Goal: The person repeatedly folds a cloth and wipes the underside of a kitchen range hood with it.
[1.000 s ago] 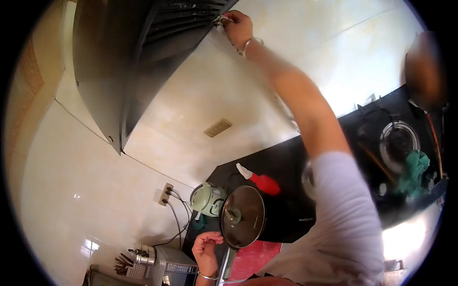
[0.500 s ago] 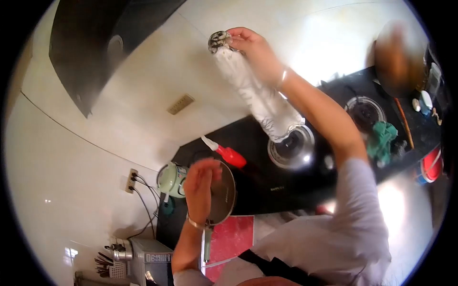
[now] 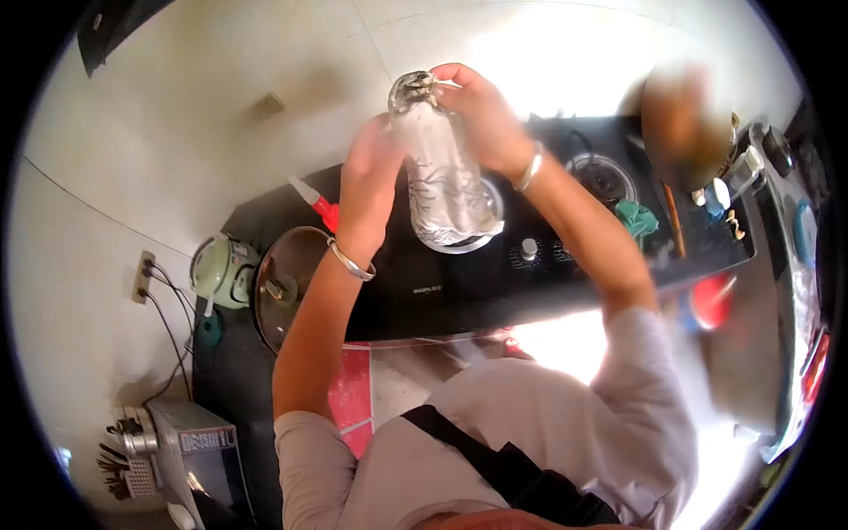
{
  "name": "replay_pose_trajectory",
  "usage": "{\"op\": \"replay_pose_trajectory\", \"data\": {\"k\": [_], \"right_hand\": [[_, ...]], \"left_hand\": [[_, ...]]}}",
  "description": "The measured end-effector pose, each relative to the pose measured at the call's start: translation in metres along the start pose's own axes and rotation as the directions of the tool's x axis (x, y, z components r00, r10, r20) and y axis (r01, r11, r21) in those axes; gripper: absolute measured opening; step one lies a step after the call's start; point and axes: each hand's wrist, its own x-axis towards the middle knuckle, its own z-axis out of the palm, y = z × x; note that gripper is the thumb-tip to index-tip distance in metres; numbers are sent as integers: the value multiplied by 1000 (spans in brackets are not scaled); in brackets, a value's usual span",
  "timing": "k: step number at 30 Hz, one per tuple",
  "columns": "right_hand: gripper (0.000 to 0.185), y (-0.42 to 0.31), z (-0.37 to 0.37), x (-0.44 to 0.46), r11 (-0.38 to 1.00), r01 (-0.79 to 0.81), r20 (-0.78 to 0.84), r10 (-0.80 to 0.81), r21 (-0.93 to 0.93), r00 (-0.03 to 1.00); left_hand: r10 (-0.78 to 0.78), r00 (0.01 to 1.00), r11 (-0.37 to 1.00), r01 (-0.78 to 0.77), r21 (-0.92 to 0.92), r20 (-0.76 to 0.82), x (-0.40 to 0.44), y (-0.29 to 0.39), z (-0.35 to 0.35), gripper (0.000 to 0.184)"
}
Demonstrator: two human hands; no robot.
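A white cloth with dark markings [image 3: 442,190] hangs down over the black stove [image 3: 415,291], its bunched top upright in front of the wall. My right hand [image 3: 481,110] pinches the cloth at this top end. Close against the cloth's left side is my left hand [image 3: 371,172], blurred, its fingertips partly hidden; whether it grips the cloth is unclear. The cloth's lower end covers part of a round burner. Below my left hand, a red bottle with a white nozzle [image 3: 325,210] shows beside a glass-lidded pan [image 3: 274,283].
A green appliance [image 3: 225,269] stands left of the pan. A second burner [image 3: 605,179] and a green cloth [image 3: 636,219] are to the right, near a blurred wok-like object [image 3: 685,124]. A wall socket with cables [image 3: 143,276] and a silver appliance [image 3: 199,459] are at left.
My right hand has brought the cloth down from the range hood and over the stove. My left hand has risen from beside the pan to the cloth. The view has shifted right.
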Motion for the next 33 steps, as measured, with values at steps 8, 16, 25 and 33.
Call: {"op": "replay_pose_trajectory", "data": {"k": [8, 16, 25, 33], "right_hand": [[14, -15, -42, -1, 988, -153, 45, 154, -12, 987], [10, -8, -74, -2, 875, 2, 3, 0, -483, 1000], [26, 2, -51, -14, 742, 94, -37, -158, -664, 987], [40, 10, -40, -24, 572, 166, 25, -246, -803, 969]], "left_hand": [[-195, 980, 981, 195, -8, 41, 24, -28, -2, 16], [-197, 979, 955, 203, 218, -50, 27, -2, 9, 17], [-202, 973, 979, 197, -52, -111, 26, -16, 20, 16], [-248, 954, 965, 228, -130, -169, 29, -19, 22, 14]]}}
